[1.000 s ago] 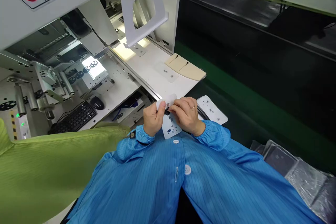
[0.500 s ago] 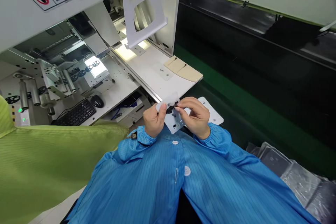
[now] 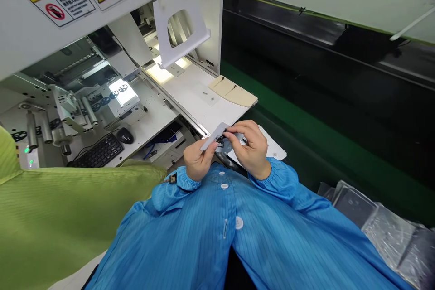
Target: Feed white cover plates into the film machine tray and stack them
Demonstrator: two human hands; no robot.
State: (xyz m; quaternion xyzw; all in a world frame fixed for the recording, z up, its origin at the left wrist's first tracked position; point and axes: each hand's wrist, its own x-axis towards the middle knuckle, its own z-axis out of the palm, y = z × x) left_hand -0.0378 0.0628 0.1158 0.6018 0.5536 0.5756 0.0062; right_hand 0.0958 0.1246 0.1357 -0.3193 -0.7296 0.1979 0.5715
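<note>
Between thumb and fingers, my left hand [image 3: 198, 158] grips a thin pale sheet [image 3: 215, 135], held tilted in front of my chest. A small black flexible piece [image 3: 220, 139] lies against the sheet's face; its exact kind cannot be made out. My right hand [image 3: 250, 148] is closed in a pinch at the upper end of the black piece, thumb against forefinger. Partly behind the right hand is a white plate with rounded corners [image 3: 276, 148]. Its near part is hidden by that hand.
A white work surface [image 3: 190, 86] carries a beige board [image 3: 234, 91] with two small dark parts and a clear sheet. To the left are a keyboard [image 3: 98, 152], a mouse [image 3: 125, 135] and machine rollers [image 3: 31, 128]. Plastic-wrapped items [image 3: 384, 226] lie at lower right.
The pale sheet has tipped to a steeper angle, so less of its face shows. Both hands keep their pinch. The whole view has shifted slightly.
</note>
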